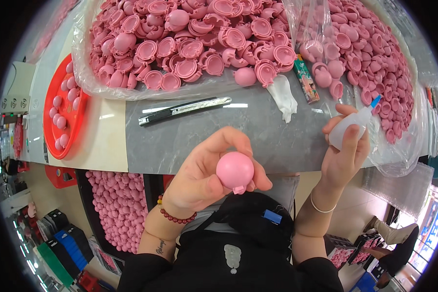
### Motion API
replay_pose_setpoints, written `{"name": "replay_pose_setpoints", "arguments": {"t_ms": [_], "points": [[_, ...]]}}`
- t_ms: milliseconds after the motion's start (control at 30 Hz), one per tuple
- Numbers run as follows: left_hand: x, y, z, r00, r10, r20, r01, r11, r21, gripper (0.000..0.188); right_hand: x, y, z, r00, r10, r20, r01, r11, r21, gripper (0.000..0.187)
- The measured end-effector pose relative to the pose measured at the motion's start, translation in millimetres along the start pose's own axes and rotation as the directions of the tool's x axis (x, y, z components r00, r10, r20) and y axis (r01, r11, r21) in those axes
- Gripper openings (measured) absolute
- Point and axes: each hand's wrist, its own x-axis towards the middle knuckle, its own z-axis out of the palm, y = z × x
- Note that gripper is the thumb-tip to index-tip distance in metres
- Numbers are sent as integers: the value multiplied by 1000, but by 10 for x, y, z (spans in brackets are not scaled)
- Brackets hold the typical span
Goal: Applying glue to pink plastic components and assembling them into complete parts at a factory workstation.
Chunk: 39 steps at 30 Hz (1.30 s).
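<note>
A round pink plastic ball (235, 170) with a small tab at its lower side sits between the thumb and fingers of my left hand (199, 170), just off the table's front edge. My right hand (345, 146) is wrapped around a white squeeze bottle (348, 127) with a blue nozzle, which points up and to the right. Beyond my hands a utility knife (185, 110) lies on the grey table top (180, 146). A crumpled white tissue (282, 99) and a small green box (305, 80) lie to its right.
Pink half shells (185, 48) fill a clear plastic bag at the back; more pink shells (370, 58) are heaped at the right. A red tray (78, 124) at the left holds several pink balls. Below the table, a black crate (90, 204) holds many pink balls. Another person's leg (394, 231) shows at lower right.
</note>
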Motion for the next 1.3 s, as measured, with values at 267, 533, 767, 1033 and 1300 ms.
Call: {"name": "replay_pose_setpoints", "arguments": {"t_ms": [267,533,767,1033,1300], "points": [[-19,-46,49,990,143,-4,-138,961,239,41,-22,-22,-6,997,45,62,-46,999,14,38],[-149,212,-30,904,345,253,-423,635,647,24,-42,-2,35,996,66,67,-72,994,82,37],[-468,1279,-504,345,908,239,434,-380,816,25,-39,-50,-22,995,42,89,-46,998,35,43],[-667,1586,-791,436,853,288,633,-518,576,23,-27,-61,15,990,73,120,-79,996,41,43],[61,845,-181,869,404,284,128,-739,661,24,-35,-52,9,996,59,60,-65,992,105,44]]}}
